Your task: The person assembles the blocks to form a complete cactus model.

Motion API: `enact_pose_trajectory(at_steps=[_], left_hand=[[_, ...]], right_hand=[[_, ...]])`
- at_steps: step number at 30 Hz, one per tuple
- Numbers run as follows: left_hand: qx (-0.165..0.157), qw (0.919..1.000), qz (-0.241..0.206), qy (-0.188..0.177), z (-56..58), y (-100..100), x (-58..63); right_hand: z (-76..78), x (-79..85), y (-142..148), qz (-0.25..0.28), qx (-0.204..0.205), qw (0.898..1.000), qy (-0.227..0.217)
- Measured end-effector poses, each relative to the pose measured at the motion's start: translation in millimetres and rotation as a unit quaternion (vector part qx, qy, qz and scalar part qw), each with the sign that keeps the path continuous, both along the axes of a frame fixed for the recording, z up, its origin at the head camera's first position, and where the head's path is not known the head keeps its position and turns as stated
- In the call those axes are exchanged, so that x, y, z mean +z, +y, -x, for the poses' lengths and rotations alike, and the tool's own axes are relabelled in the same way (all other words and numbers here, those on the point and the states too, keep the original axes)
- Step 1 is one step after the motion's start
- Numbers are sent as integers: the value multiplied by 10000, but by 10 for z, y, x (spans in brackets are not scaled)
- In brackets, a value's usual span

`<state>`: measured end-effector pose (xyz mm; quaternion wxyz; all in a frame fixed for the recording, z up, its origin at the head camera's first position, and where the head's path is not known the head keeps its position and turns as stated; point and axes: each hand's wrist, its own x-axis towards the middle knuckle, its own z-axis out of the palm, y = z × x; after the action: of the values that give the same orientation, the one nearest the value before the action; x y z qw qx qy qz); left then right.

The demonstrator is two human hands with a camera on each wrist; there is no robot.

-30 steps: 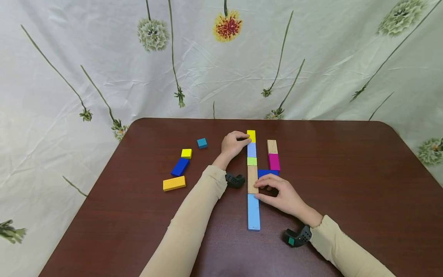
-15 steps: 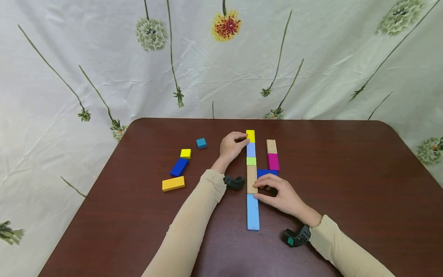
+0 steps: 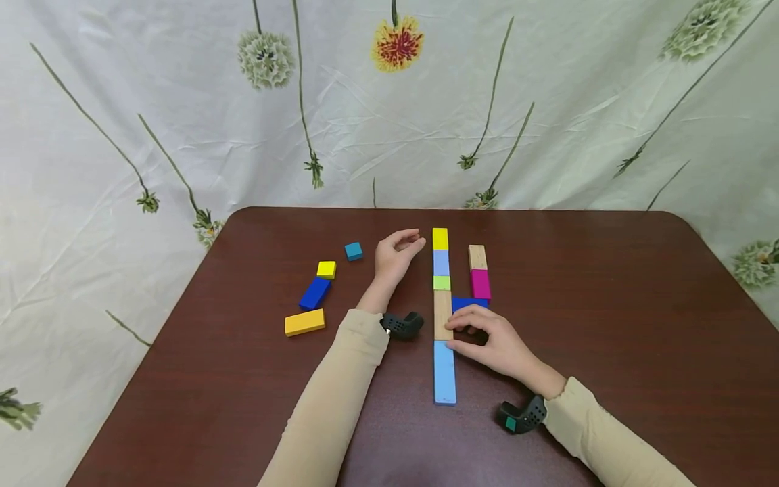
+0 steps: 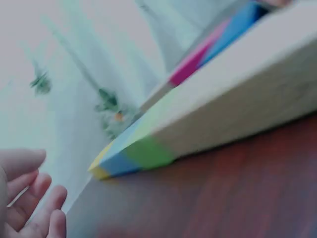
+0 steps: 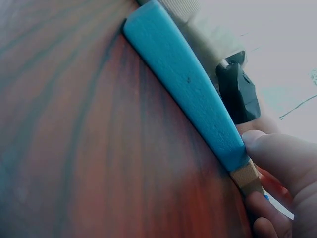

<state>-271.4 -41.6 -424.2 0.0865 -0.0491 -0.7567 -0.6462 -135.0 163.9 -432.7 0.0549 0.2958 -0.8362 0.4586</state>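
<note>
A straight row of blocks runs away from me in the head view: a light blue block (image 3: 445, 372), a plain wooden block (image 3: 443, 314), a green block (image 3: 441, 283), a periwinkle block (image 3: 441, 263) and a yellow block (image 3: 440, 239) at the far end. My left hand (image 3: 397, 257) hovers left of that far end, fingers relaxed, holding nothing. With its fingers loosely bent, my right hand (image 3: 496, 341) touches the row's right side; its thumb (image 5: 255, 141) lies at the light blue block's end and its fingertips are at the wooden block.
Right of the row, a dark blue block (image 3: 470, 303), a magenta block (image 3: 481, 284) and a small wooden block (image 3: 477, 257) adjoin. To the left lie an orange-yellow block (image 3: 305, 322), another dark blue block (image 3: 314, 293), a yellow cube (image 3: 326, 270) and a teal cube (image 3: 353, 251).
My left hand has let go of the far yellow block and moved left, away from the row. The right hand stays where it was.
</note>
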Motion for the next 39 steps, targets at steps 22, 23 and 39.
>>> enact_pose_trajectory(at_steps=[22, 23, 39], left_hand=[[591, 9930, -892, -506, -71, -783, 505], [624, 9920, -945, -550, -72, -816, 513], [711, 9792, -781, -1731, -58, -1059, 490]], right_hand=[[-9, 26, -5, -51, -50, 9999, -113], [-9, 26, -6, -52, -50, 9999, -114], [-7, 19, 1, -103, -80, 9999, -25]])
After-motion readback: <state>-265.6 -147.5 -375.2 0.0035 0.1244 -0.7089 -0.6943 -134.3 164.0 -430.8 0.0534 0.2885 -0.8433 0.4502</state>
